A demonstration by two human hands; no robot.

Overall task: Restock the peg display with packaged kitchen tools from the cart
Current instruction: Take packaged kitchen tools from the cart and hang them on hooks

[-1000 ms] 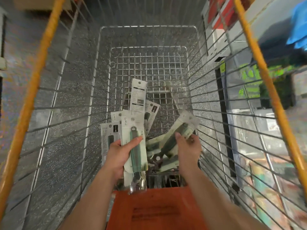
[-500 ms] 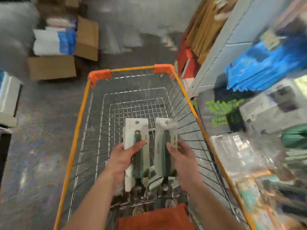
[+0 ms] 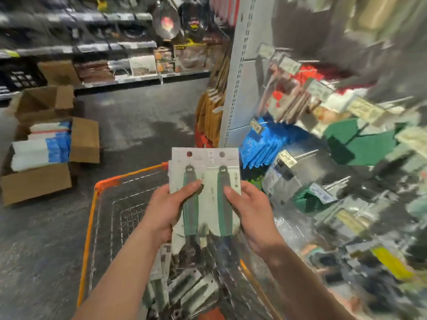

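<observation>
1. Over a store aisle, a person's left hand (image 3: 165, 210) grasps a left pack (image 3: 183, 161), a carded kitchen tool with a green handle. The thumb lies across the handle and the fingers are hidden behind the card. The edge of another card shows just behind it.
2. The right hand (image 3: 251, 211) grasps a matching right pack (image 3: 228, 168), thumb pressed to the card front beside the handle. Both packs stand upright, side by side with their edges meeting, above the cart.
3. The wire cart (image 3: 89, 227), rimmed in orange, sits directly below the hands. More carded tools (image 3: 189, 287) lie heaped in its near end, partly hidden by both forearms.
4. To the right, the peg display (image 3: 307, 155) is smeared by motion. Blue packs (image 3: 261, 146), green packs (image 3: 360, 144) and red-and-white packs (image 3: 288, 102) crowd its pegs, and price tags (image 3: 286, 159) sit at the peg ends, jutting toward the aisle.
5. A white slotted upright (image 3: 238, 77) marks the display's left edge, just behind the held packs. Brown wooden boards (image 3: 208, 116) hang beside it.
6. Open cardboard boxes (image 3: 46, 181) stand on the grey floor left of the cart. One holds white-and-blue bundles (image 3: 41, 148).
7. Across the aisle, far shelves (image 3: 115, 46) carry boxed goods, and a pan (image 3: 166, 21) hangs above them.
</observation>
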